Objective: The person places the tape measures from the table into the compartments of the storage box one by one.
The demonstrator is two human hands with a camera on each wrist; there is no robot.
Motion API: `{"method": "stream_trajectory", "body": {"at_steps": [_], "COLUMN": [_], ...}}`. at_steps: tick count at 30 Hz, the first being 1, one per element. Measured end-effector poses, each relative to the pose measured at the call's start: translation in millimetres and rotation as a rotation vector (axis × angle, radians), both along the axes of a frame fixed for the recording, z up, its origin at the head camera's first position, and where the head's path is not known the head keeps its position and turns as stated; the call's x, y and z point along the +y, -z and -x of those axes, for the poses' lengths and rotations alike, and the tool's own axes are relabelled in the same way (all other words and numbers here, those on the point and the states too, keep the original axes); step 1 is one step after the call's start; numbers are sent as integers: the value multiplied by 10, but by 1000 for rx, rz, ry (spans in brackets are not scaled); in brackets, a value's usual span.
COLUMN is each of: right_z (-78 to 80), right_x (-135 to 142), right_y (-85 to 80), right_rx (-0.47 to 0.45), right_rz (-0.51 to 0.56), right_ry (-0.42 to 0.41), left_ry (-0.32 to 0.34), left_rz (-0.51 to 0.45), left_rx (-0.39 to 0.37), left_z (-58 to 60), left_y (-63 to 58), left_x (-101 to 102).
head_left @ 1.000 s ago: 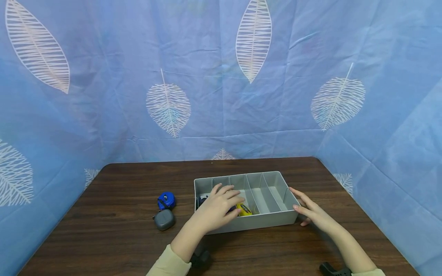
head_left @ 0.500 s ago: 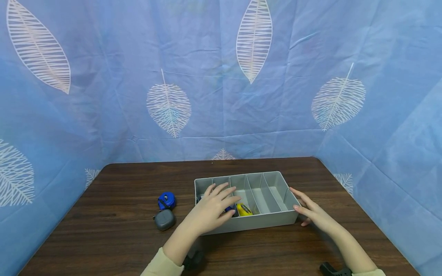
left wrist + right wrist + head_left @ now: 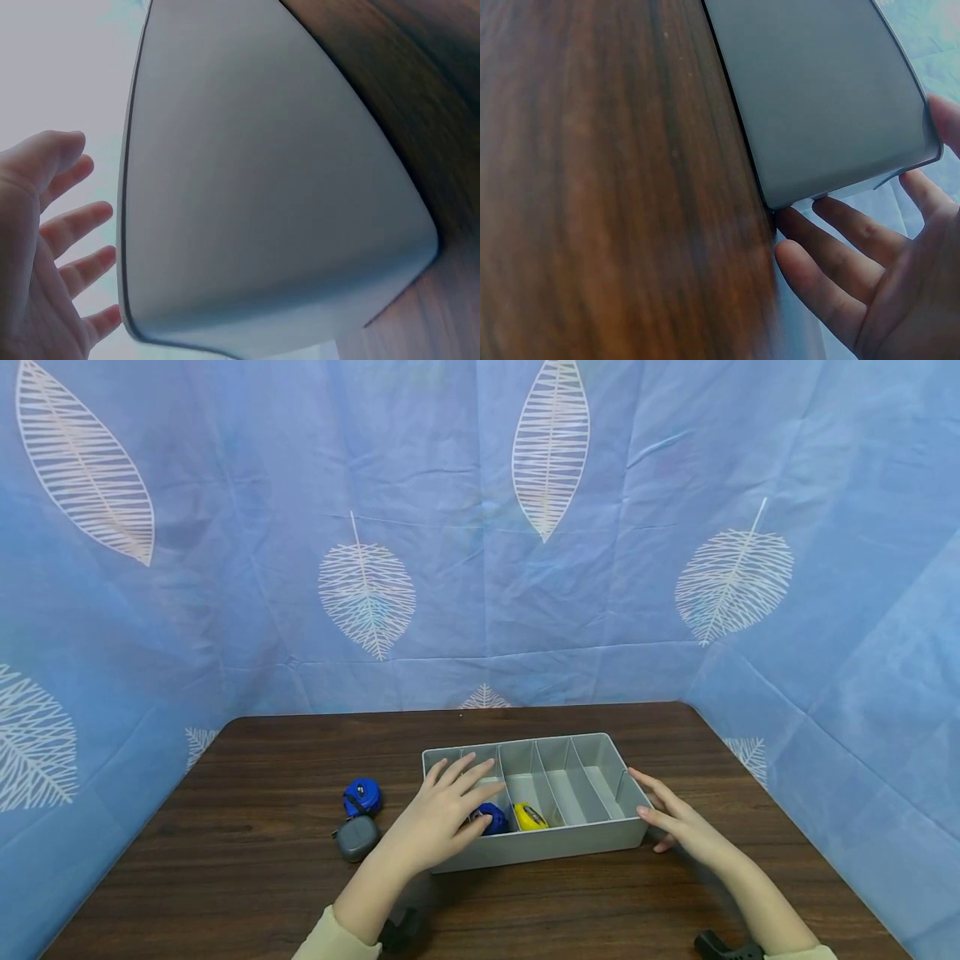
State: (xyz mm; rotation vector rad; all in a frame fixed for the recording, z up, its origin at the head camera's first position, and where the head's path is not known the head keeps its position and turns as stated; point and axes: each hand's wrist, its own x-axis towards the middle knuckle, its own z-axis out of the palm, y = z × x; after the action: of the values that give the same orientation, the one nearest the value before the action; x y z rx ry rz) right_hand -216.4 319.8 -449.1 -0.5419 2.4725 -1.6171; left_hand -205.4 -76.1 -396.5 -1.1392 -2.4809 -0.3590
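Note:
A long grey divided box (image 3: pixel 551 841) stands on the table in the head view. My left hand (image 3: pixel 442 814), fingers spread, hovers over its left end with nothing in its grasp and hides part of the leftmost compartments. Beside the fingertips a dark blue, rounded item (image 3: pixel 495 819) lies in the second compartment. One compartment further right is a yellow item with a dark oval, like a small tape measure (image 3: pixel 530 817). My right hand (image 3: pixel 686 827) touches the box's right end, thumb at the near corner and fingers along the end wall. In the left wrist view the box wall (image 3: pixel 262 172) fills the middle.
Left of the box lie a blue round tape measure (image 3: pixel 363 797) with a black strap and a grey rounded-square case (image 3: pixel 357 838), close together. The two rightmost compartments show bare floors. A blue leaf-patterned curtain (image 3: pixel 442 527) surrounds the dark wooden table (image 3: pixel 225 852).
My left hand has drawn back to the left over the box, uncovering the dark blue item and more of the yellow one. The right hand and the box have stayed put.

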Motion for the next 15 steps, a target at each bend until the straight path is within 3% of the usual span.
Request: {"method": "stream_trajectory", "body": {"at_steps": [15], "right_z": [-4], "right_x": [0], "right_y": [0], "right_rx": [-1], "right_rz": [7], "right_ry": [-5], "left_ry": [-58], "left_rz": [-9], "left_rx": [39], "left_z": [-51], "left_y": [2], "left_x": [-216]}}
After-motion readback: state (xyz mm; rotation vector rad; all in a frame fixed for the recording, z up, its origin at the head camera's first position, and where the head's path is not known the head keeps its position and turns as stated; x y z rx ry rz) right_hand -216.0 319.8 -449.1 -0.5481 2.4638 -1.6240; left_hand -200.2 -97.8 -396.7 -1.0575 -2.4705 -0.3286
